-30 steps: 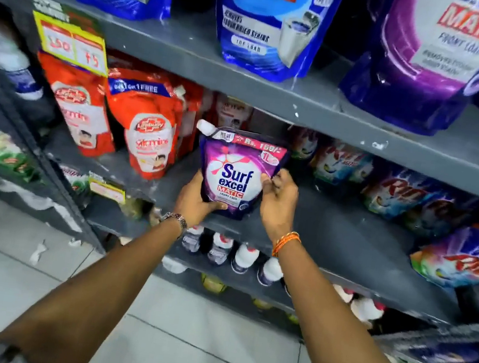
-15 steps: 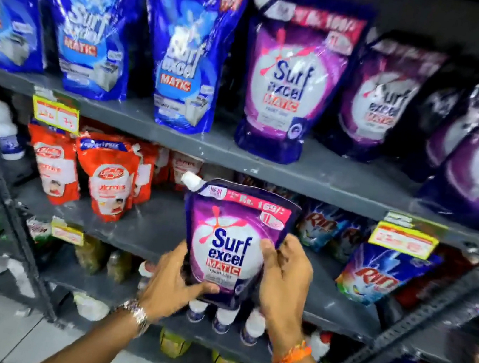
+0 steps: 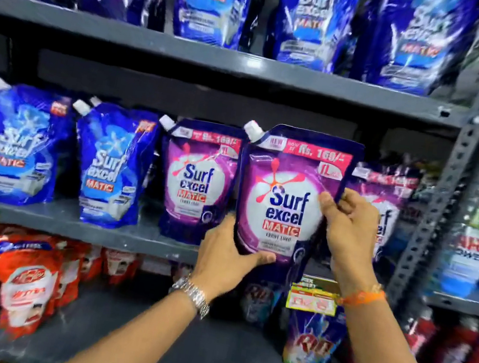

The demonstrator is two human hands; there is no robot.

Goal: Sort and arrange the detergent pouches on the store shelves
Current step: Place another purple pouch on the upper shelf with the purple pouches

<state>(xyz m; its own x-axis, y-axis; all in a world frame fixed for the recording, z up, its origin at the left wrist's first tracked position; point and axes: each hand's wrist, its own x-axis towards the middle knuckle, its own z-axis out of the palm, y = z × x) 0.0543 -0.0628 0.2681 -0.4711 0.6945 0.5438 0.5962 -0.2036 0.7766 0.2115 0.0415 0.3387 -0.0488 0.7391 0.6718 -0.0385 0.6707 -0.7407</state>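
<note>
Both hands hold a purple Surf Excel Matic pouch (image 3: pixel 287 195) upright in front of the middle grey shelf (image 3: pixel 105 230). My left hand (image 3: pixel 224 257) grips its bottom left corner, and my right hand (image 3: pixel 347 226) pinches its right edge. Just left of it a matching purple pouch (image 3: pixel 197 184) stands on the shelf. Another purple pouch (image 3: pixel 385 204) stands behind my right hand, partly hidden. Two blue Surf Excel pouches (image 3: pixel 108 167) stand further left on the same shelf.
The top shelf (image 3: pixel 220 56) carries blue and purple pouches. The lower shelf holds red Lifebuoy pouches (image 3: pixel 24 282) on the left and a Rin pouch (image 3: pixel 311 346) under a yellow price tag (image 3: pixel 311 301). A perforated grey upright (image 3: pixel 457 184) bounds the bay on the right.
Both hands have lifted the purple pouch from the lower shelf level up to the middle shelf, between the purple pouches there. The view has tilted upward.
</note>
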